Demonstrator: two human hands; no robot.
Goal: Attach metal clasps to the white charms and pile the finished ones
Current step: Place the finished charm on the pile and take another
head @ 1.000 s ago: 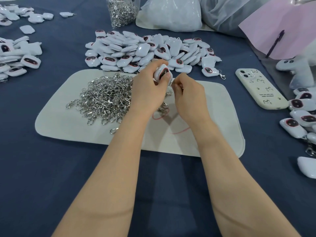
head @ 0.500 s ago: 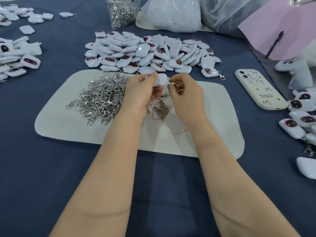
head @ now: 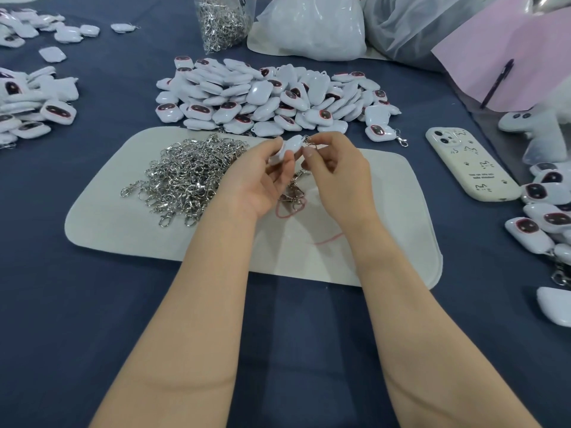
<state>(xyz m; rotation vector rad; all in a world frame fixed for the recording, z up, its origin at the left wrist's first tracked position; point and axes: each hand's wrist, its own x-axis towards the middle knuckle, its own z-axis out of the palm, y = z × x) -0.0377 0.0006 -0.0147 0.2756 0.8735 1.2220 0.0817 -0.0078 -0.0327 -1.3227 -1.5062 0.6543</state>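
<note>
My left hand [head: 262, 177] pinches a white charm [head: 289, 148] above the pale mat [head: 102, 223]. My right hand [head: 335, 168] pinches a small metal clasp [head: 309, 141] at the charm's top corner. A heap of loose metal clasps [head: 188, 177] lies on the mat's left half. Behind the mat spreads a big pile of white charms [head: 265, 97]. One charm with a clasp on it [head: 381, 133] lies at that pile's right end. More charms with clasps [head: 543, 217] lie at the right edge.
A cream phone [head: 466, 163] lies right of the mat. A clear bag of clasps [head: 221, 21] and white plastic bags [head: 312, 26] stand at the back. More charms [head: 34, 109] lie at the left. A red thread [head: 289, 211] lies on the mat. Pink paper [head: 506, 54] sits back right.
Both hands have drawn nearer over the mat. The left hand has turned palm up and tilted the charm. The right hand's fingers have moved up to the charm's top corner.
</note>
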